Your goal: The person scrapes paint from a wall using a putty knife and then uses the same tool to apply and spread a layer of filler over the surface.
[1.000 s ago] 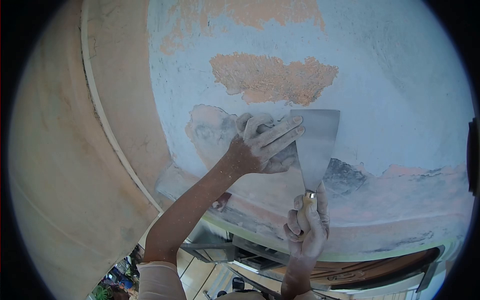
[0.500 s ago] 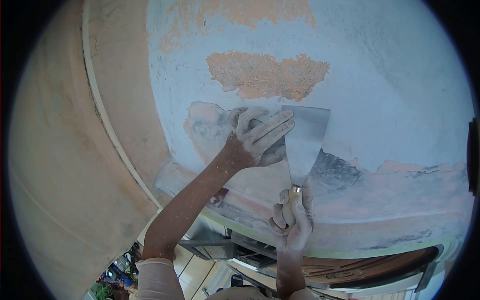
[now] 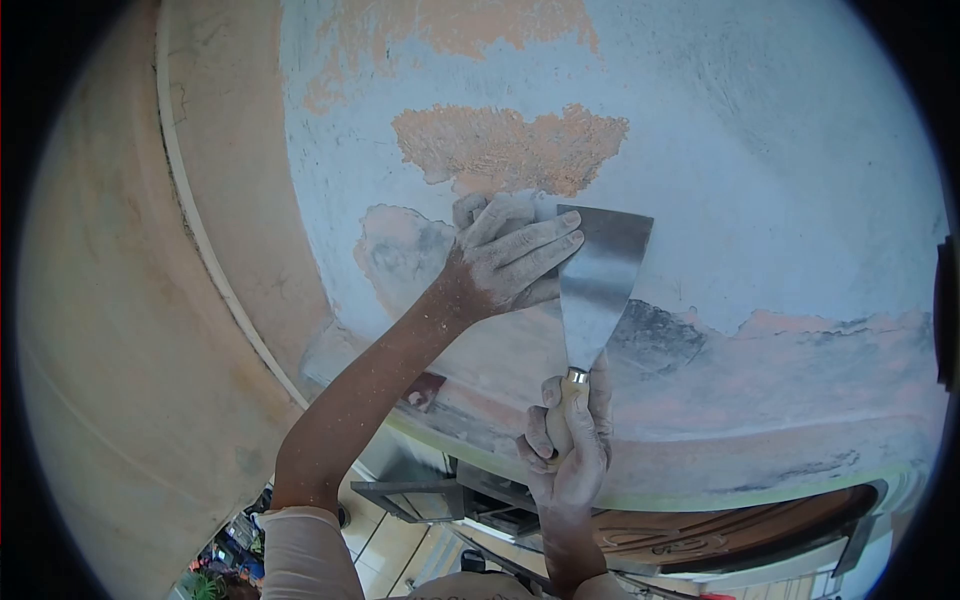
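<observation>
The fingers of the left hand are partly extended: two lie straight with their tips on the left edge of the blade, near its broad end. The others are bent and dusted pale; the hand is not closed around the blade. The fingers of the right hand are closed around the wooden handle of the scraper.

Left to right, the findings are as follows. At far left is a tan surface, bordered by a narrow pale ridge that curves down toward the left forearm. Below it, at the picture's lower edge, green leaves show. A light sleeve covers the left upper arm. Pale floor tiles lie right of the sleeve, near a dark-framed object.

The pale blue wall takes up the centre and right. It carries a rough-edged grey-pink patch left of the left hand, and a small dark red mark beside the forearm. A textured peach patch lies above the hand.

The scraper is right of the left hand, broad end up, handle down. Whether its blade touches the wall cannot be told. A dark grey patch shows just right of the blade. A carved brown wooden piece is visible beneath the wall's lower edge, at lower right.
</observation>
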